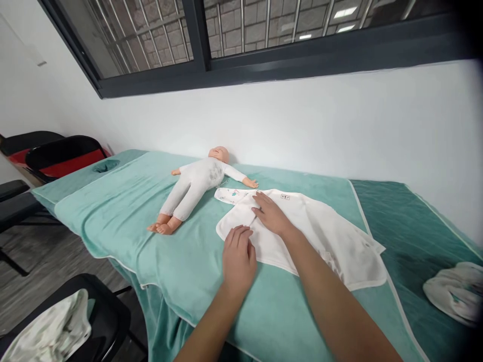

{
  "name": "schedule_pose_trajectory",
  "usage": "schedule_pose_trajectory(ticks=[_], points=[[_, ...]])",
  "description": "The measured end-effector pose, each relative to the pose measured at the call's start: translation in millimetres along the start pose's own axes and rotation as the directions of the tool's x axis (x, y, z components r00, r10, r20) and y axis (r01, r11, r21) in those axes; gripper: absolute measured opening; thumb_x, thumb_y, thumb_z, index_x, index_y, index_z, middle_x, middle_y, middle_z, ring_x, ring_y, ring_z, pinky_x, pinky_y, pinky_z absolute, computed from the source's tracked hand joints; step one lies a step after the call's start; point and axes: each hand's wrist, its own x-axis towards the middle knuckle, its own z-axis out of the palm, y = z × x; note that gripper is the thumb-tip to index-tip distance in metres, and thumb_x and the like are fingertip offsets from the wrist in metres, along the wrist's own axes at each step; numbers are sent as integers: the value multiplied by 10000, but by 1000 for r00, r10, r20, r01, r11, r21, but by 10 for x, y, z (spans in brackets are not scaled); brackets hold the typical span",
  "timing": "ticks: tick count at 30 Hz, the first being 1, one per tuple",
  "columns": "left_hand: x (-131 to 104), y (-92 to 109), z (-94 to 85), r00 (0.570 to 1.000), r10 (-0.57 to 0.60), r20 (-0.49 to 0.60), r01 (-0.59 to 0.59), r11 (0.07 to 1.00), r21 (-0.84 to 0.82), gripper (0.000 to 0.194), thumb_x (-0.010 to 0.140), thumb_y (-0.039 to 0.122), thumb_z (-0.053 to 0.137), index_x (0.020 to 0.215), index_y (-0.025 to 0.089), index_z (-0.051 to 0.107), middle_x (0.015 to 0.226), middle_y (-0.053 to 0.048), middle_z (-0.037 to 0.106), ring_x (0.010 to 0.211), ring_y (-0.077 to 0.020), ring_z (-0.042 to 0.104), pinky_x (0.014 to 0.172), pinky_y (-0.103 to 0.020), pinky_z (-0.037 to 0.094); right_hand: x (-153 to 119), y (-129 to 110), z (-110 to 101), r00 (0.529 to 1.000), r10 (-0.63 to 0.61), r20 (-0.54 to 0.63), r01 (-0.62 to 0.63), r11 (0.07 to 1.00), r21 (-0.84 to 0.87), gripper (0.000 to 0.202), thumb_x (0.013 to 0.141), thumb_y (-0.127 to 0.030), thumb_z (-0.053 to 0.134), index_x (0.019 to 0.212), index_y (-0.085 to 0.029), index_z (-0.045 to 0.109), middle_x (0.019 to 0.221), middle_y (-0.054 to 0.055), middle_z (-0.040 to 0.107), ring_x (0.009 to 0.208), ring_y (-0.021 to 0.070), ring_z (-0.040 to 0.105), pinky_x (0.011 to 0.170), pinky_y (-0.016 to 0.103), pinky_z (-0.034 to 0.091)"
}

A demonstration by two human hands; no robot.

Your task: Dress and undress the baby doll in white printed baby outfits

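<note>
A white baby garment point(320, 221) lies spread on the green cloth, with a small printed label near its upper edge and a patterned flap at its left end. My right hand point(269, 213) rests on its upper left part, fingers apart. Against the garment's lower left edge, my left hand point(239, 254) lies palm down; its fingers are close together and slightly bent, and what is beneath them is hidden. Left of the garment a baby doll point(199, 181) in a white suit lies on its back, one arm stretched toward the garment.
Green cloths point(124, 201) cover the bed, which stands along the white wall under a barred window. A white bundle point(455, 291) lies at the right. Folded fabric point(56, 329) sits on a black chair point(109, 311) at the lower left; more chairs stand behind.
</note>
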Motion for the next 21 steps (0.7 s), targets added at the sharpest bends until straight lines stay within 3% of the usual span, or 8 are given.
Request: schedule_pose_trajectory(ticks=[5, 9, 12, 16, 21], points=[[8, 27, 10, 991, -98, 96, 88, 991, 105, 237, 860, 57, 475, 958, 214, 622, 959, -51, 689, 978, -251, 595, 846, -436, 463, -36, -51, 18, 994, 48, 96, -27, 976, -215, 692, 996, -583, 204, 1529, -156, 316, 1637, 108, 191, 1521, 263, 127, 1205, 500, 145], [14, 40, 7, 992, -94, 88, 82, 988, 133, 234, 849, 54, 492, 942, 218, 631, 963, -53, 689, 973, -253, 588, 834, -428, 443, -34, -73, 41, 993, 65, 95, -42, 972, -233, 738, 980, -633, 147, 1544, -176, 279, 1645, 99, 163, 1523, 247, 116, 1205, 493, 131], [24, 42, -1, 992, -95, 87, 83, 988, 132, 242, 841, 45, 494, 930, 221, 635, 960, -51, 687, 978, -249, 585, 832, -418, 440, -43, -42, 17, 996, 74, 58, -61, 976, -210, 722, 987, -615, 115, 1532, -180, 303, 1632, 89, 224, 1511, 217, 174, 1202, 462, 154], [27, 44, -12, 991, -96, 91, 84, 989, 123, 226, 850, 54, 501, 927, 216, 638, 958, -47, 684, 981, -249, 575, 842, -419, 435, -56, 68, -35, 981, 189, -41, -194, 956, -222, 666, 1008, -546, 162, 1516, -149, 327, 1599, 105, 314, 1484, 220, 245, 1190, 463, 183], [22, 41, -19, 990, -93, 102, 81, 990, 120, 220, 851, 66, 505, 929, 219, 643, 962, -50, 684, 985, -255, 572, 844, -423, 435, 3, 167, -45, 971, 236, -26, -233, 925, -299, 648, 1005, -545, 184, 1507, -171, 351, 1625, 98, 249, 1500, 245, 191, 1192, 500, 139]])
